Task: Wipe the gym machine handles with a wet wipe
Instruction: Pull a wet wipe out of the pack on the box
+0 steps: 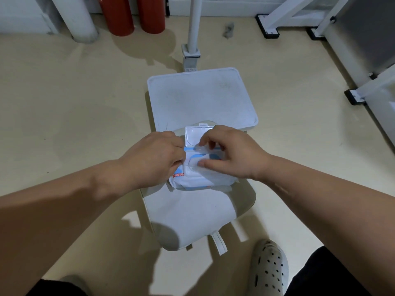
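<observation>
A white and blue wet wipe pack [201, 180] lies on a white padded seat [192, 212], its plastic flip lid [195, 135] standing open. My left hand [154, 159] presses on the pack's left side and holds it down. My right hand [230, 154] pinches a white wet wipe [197, 162] at the pack's opening, the sheet partly out. No machine handles are in view.
A white plastic tray-like platform [203, 97] sits just beyond the seat, with a white post [195, 24] behind it. Two red cylinders [136, 13] stand at the back left. White machine frames with black feet [269, 28] stand on the right. My shoe [269, 268] is at the bottom.
</observation>
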